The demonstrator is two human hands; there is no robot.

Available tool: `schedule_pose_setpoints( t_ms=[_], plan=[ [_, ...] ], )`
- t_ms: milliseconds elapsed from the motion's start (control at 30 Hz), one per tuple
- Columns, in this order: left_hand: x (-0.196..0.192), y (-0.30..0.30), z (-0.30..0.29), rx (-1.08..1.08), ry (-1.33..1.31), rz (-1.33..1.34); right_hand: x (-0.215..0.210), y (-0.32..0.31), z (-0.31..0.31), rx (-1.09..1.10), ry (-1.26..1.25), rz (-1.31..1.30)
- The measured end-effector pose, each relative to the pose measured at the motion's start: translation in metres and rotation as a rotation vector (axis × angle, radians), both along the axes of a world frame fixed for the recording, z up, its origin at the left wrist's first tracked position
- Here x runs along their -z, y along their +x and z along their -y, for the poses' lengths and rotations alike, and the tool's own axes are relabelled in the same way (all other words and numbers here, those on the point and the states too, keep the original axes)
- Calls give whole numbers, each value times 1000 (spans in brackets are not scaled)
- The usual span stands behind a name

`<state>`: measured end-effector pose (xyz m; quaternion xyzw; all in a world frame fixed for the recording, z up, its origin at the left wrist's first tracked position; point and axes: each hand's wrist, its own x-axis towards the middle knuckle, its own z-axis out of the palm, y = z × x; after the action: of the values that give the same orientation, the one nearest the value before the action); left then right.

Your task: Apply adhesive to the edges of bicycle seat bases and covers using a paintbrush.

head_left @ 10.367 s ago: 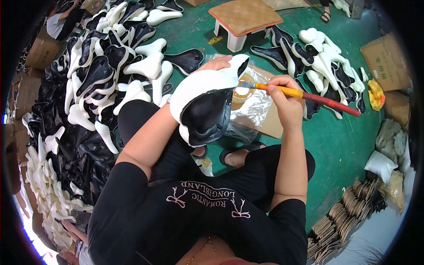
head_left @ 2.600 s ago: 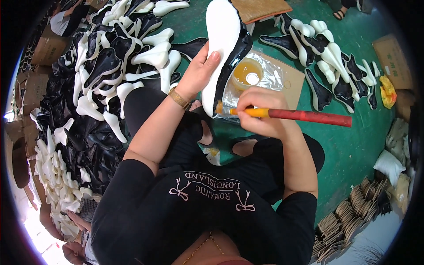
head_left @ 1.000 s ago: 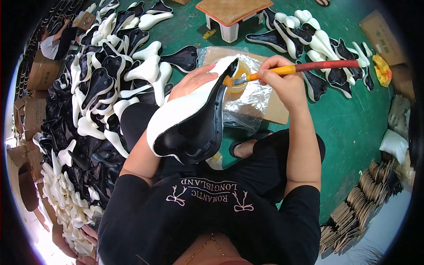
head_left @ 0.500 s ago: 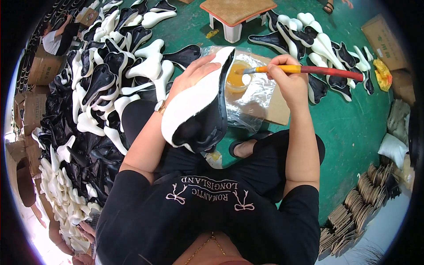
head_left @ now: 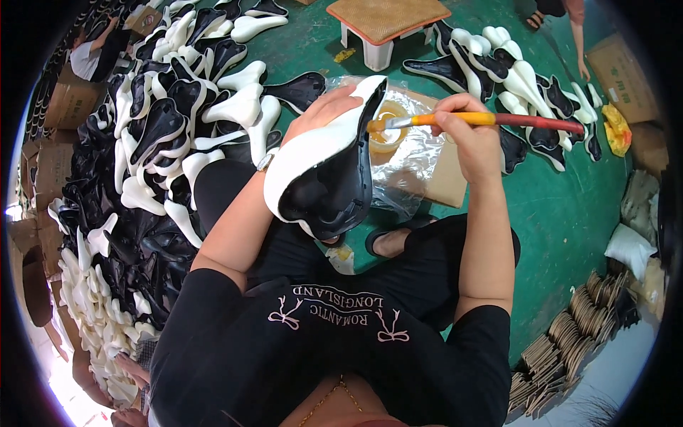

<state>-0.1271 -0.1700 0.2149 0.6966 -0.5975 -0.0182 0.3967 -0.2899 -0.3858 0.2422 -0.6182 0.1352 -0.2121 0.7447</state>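
My left hand (head_left: 313, 117) grips a bicycle saddle (head_left: 295, 167) by its white padded side, tilted so its black hollow underside faces right. Some of my left fingers are hidden behind it. My right hand (head_left: 466, 135) is closed around a paintbrush (head_left: 498, 119) with a yellow and red handle. The brush's bristles touch the saddle's black rim near its narrow upper end. Just beyond the bristles stands a round tub (head_left: 384, 144) of yellowish liquid, partly covered by the brush. It rests on clear plastic over a cardboard box (head_left: 447, 173).
Many white and black saddle parts (head_left: 171, 128) are heaped at left; another pile (head_left: 523, 82) lies at right. A low stool (head_left: 384, 21) stands ahead. Cardboard stacks (head_left: 562, 334) line the lower right. Another person's arm (head_left: 578, 39) reaches down at top right.
The brush has moved from over the tub leftward onto the saddle's rim. The saddle has turned slightly, showing more underside. Another person's arm has come in at top right.
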Motion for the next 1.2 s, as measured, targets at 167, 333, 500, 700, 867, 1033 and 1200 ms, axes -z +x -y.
schedule_pose_setpoints(
  t_ms=[167, 333, 500, 700, 867, 1033, 1200],
  plan=[
    [-1, -4, 1, 40, 22, -33, 5, 2, 1, 53, -257, -71],
    [-4, 2, 5, 88, 19, -8, -5, -10, -3, -211, -303, 1],
    [-11, 9, 8, 51, 8, -6, -28, -11, -19, -235, -516, 50],
    [-7, 22, 8, -65, -27, 23, -39, -17, -36, -357, -735, 144],
    [11, 34, 8, -201, -209, 117, -38, -19, -50, -308, -795, 184],
    [22, 32, -4, -224, -286, -570, -25, -14, -58, -267, -646, 195],
    [23, 40, -8, -66, -584, -1051, -12, -14, -76, -237, 292, 1]
  ],
)
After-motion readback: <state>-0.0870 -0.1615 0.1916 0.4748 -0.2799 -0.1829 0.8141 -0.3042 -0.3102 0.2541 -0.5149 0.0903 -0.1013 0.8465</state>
